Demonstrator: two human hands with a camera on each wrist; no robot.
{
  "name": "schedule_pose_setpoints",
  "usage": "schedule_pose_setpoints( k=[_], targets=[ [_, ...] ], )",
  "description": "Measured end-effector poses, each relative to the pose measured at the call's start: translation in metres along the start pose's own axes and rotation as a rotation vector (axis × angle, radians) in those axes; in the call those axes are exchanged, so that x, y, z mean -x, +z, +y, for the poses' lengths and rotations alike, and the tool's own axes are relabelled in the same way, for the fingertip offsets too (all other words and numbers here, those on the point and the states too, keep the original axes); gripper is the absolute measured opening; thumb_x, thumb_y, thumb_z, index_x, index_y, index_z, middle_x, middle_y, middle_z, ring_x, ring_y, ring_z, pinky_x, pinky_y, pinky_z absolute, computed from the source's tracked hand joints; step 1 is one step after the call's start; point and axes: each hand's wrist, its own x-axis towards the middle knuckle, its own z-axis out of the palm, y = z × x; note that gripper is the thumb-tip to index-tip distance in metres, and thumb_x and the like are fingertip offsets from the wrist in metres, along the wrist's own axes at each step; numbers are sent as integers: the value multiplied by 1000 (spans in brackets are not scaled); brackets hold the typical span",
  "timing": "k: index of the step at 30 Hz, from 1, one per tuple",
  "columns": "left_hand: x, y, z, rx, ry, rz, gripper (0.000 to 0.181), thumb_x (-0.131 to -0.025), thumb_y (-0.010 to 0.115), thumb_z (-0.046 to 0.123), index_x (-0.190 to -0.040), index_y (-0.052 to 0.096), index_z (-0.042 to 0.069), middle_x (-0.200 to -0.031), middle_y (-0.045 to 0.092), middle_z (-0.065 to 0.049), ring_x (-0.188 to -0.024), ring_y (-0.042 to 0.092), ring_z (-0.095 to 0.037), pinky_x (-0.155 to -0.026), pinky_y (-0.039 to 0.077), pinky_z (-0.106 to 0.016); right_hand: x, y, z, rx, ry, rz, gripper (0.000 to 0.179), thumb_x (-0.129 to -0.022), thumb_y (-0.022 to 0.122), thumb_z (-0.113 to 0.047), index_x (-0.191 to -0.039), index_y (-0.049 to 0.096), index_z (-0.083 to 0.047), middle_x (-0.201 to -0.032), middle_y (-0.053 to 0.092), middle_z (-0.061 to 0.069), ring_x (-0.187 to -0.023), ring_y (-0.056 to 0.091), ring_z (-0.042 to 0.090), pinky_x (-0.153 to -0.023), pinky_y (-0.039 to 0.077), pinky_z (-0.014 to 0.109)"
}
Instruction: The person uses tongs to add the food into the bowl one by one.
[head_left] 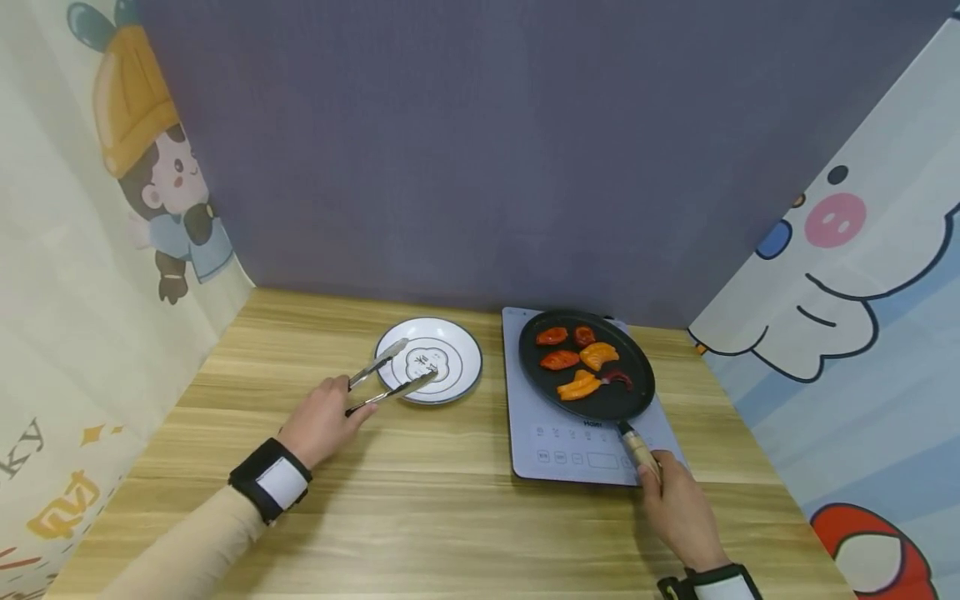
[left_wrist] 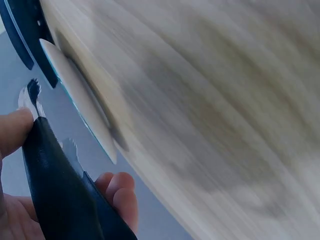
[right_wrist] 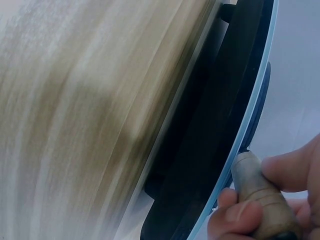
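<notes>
My left hand (head_left: 324,421) holds metal tongs (head_left: 392,388) with dark grips. Their tips are spread apart over a white plate (head_left: 467,362) with dark rings and a printed design in its middle. In the left wrist view, thumb and fingers lie around the tongs' black handles (left_wrist: 55,175). With my right hand (head_left: 681,508) I grip the wooden handle (head_left: 640,450) of a black flat pan (head_left: 542,377). Several pieces of food lie in the pan: red-orange pieces (head_left: 559,360), yellow-orange pieces (head_left: 598,356) and a dark red curled piece (head_left: 617,379).
The pan rests on a white induction cooktop (head_left: 525,454) with touch controls along its front. Plate and cooktop stand on a wood-grain table (head_left: 420,517). A grey panel (head_left: 465,150) rises behind, and printed curtains (head_left: 67,250) hang at both sides.
</notes>
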Motion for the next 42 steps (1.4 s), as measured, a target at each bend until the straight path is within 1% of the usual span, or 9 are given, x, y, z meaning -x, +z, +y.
schedule_pose_setpoints(
  k=[3,7,9,16,21,23,30,36,42],
  targets=[
    [-2,0,-4,-16,-5,-17,54,-85,71,39,-101,58,-11,-77,56,-15,-63,55,-25,-56,48,-43,0,0,1,2,-2,2,31,-97,52,-13,-119,49,8,-85,54,13,-66,48,22,-54,36,32],
    [-4,2,-9,-32,-1,-11,58,-85,71,39,-106,57,-13,-85,59,-22,-71,60,-33,-64,50,-49,0,2,2,8,-5,10,31,-97,53,-13,-119,50,8,-85,54,12,-66,48,22,-53,36,32],
    [-4,3,-10,-31,-2,-16,58,-85,71,39,-106,56,-13,-86,60,-23,-73,61,-35,-65,50,-50,0,2,2,7,-12,15,31,-97,53,-13,-119,50,8,-85,54,12,-66,48,22,-53,36,32],
    [-8,6,-15,-55,20,-16,55,-85,71,39,-101,57,-12,-79,58,-19,-69,58,-32,-63,48,-49,-2,2,4,5,-70,52,28,-96,54,-12,-115,51,8,-83,54,12,-66,49,21,-54,37,33],
    [-13,10,-17,-77,32,-14,48,-84,72,38,-91,57,-7,-72,55,-14,-64,56,-31,-59,46,-48,-4,1,4,7,-67,42,29,-97,53,-12,-116,50,9,-83,54,12,-66,49,22,-54,38,33],
    [-15,11,-17,-88,31,-20,47,-85,71,38,-90,57,-6,-72,55,-15,-64,56,-32,-59,46,-48,-3,1,4,7,-57,35,29,-97,53,-12,-117,50,9,-84,54,12,-66,49,22,-55,38,33],
    [-18,11,-14,-128,17,-64,51,-87,68,40,-96,56,-9,-75,56,-19,-67,57,-37,-60,47,-52,-2,0,3,-4,-35,15,29,-97,52,-13,-118,50,8,-85,54,12,-67,49,22,-55,37,33],
    [-20,13,-16,-161,3,-61,57,-87,66,44,-103,56,-10,-80,58,-22,-72,59,-40,-62,47,-54,-2,0,2,-10,-11,-3,31,-98,51,-13,-120,49,9,-85,54,13,-66,49,21,-54,37,32],
    [-24,13,-19,-180,-26,-76,67,-85,65,50,-111,57,-11,-87,60,-25,-77,60,-43,-66,47,-57,-2,0,2,-2,-21,1,32,-97,52,-14,-120,49,9,-81,51,11,-64,48,21,-53,36,32]
  ],
)
